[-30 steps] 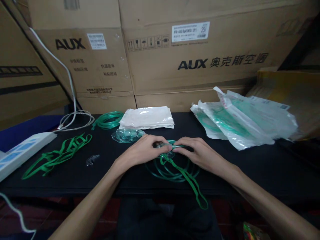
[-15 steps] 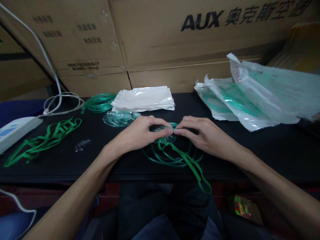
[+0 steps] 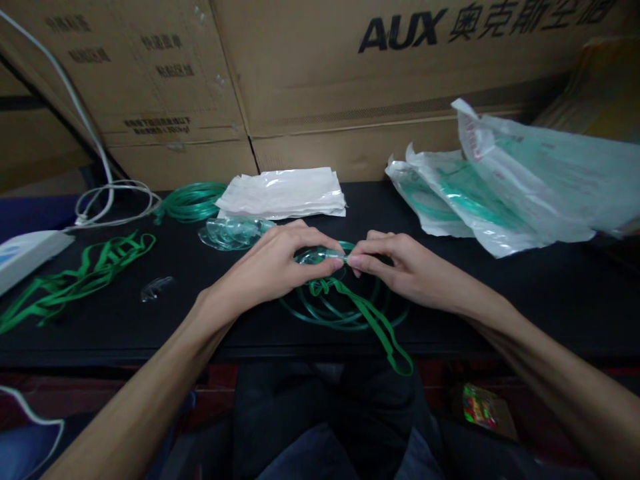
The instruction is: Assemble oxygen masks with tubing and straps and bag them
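Note:
My left hand [image 3: 283, 260] pinches the clear oxygen mask [image 3: 311, 256] near its connector, thumb below and index finger above. Close against it, the fingertips of my right hand [image 3: 405, 267] are closed on what looks like the end of the green tubing [image 3: 325, 319]. The join between the two is mostly covered by fingers. Below my hands the tubing lies in loose loops on the black table. From the mask a green elastic strap [image 3: 373, 317] trails over the loops and past the table's front edge.
Left of my hands are stacked clear masks [image 3: 233, 233], a tubing coil [image 3: 193, 202], green straps [image 3: 75, 280] and small clear pieces [image 3: 156, 288]. White pouches [image 3: 283, 193] lie behind. Packed tubing bags [image 3: 500, 193] sit right. Cardboard boxes [image 3: 310, 73] wall the back; a power strip [image 3: 33, 257] stands left.
My right fingers have curled in more tightly at the join, and more of the mask shows beside my left fingers. The whole view has shifted slightly.

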`<state>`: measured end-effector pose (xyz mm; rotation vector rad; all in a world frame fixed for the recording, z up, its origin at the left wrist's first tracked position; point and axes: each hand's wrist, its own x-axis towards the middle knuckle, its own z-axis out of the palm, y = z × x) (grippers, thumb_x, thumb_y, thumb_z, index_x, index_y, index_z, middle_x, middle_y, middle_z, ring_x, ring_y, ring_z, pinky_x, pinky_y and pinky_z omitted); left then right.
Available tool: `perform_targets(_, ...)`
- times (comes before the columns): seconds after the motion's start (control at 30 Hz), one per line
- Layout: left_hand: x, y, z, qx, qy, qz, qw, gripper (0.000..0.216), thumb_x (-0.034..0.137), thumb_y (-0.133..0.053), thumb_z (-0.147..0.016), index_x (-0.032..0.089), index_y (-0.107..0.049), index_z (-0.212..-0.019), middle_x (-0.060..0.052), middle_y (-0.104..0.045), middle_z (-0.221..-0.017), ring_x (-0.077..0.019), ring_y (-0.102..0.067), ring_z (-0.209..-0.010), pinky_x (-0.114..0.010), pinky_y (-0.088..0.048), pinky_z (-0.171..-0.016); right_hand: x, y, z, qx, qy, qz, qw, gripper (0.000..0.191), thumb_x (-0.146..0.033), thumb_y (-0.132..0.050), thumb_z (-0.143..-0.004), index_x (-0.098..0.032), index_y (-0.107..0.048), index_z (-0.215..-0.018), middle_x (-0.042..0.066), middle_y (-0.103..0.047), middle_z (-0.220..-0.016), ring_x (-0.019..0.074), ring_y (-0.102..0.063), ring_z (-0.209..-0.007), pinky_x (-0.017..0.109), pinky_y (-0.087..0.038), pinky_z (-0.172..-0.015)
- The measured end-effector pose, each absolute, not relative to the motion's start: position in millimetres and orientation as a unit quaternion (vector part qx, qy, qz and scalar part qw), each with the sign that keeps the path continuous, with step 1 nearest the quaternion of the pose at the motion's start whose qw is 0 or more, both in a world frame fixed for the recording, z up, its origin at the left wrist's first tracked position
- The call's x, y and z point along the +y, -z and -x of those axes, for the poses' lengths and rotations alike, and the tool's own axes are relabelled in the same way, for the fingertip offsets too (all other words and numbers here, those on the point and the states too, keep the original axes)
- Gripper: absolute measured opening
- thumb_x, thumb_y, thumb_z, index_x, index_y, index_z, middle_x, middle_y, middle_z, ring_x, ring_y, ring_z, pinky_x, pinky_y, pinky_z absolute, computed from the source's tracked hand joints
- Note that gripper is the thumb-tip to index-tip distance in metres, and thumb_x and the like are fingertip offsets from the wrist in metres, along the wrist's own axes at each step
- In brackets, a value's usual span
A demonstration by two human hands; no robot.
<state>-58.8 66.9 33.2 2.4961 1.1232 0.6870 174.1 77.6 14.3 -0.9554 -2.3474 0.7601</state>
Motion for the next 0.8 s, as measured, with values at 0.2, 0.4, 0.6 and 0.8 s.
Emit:
perform_targets(0.2,65.7,-31.7,56.9,0.370,-0.259,-0.887,0.102,0.022,0.033,-0.068,-0.094,0.022,-0.076,-0.112,0.001,-0.078,-0.108,-0.0178,-0.066,-0.103,-0.029,-0.045,-0.093,79.4,-17.8,-174.3,-0.838,-0.356,0.340,0.236,0.042,-0.045,-0.047,-0.102,-0.018,-0.061,-0.073,-0.002,-0.052,-0.069,0.0139,-0.046,-0.066,0.028,-0.034,-0.063)
perform_targets(0.4,66.4,-32.9,57.5,0.388,-0.262,-0.875,0.124,0.025,0.036,-0.064,-0.096,0.021,-0.077,-0.111,0.000,-0.079,-0.109,-0.0175,-0.069,-0.101,-0.028,-0.048,-0.092,78.1,-13.1,-172.6,-0.866,-0.244,0.333,0.283,0.027,-0.033,-0.053,-0.102,-0.018,-0.070,-0.087,0.000,-0.064,-0.077,0.0159,-0.053,-0.075,0.029,-0.038,-0.073)
perform_targets(0.6,67.0,-32.9,60.4,0.417,-0.253,-0.856,0.173,0.027,0.041,-0.063,-0.096,0.024,-0.078,-0.111,0.002,-0.079,-0.107,-0.0179,-0.072,-0.097,-0.026,-0.050,-0.087,76.0,-9.3,-171.4,-0.905,-0.053,0.282,0.313,0.019,-0.025,-0.059,-0.100,-0.015,-0.074,-0.095,0.007,-0.071,-0.087,0.0211,-0.052,-0.081,0.034,-0.037,-0.075)
perform_targets(0.8,67.8,-31.9,61.5,0.407,-0.264,-0.858,0.167,0.025,0.038,-0.063,-0.096,0.023,-0.078,-0.110,0.001,-0.079,-0.109,-0.0187,-0.071,-0.100,-0.028,-0.049,-0.089,72.4,-9.3,-171.9,-0.901,-0.037,0.301,0.309,0.019,-0.025,-0.058,-0.101,-0.017,-0.075,-0.096,0.006,-0.069,-0.083,0.0221,-0.051,-0.081,0.035,-0.036,-0.074)
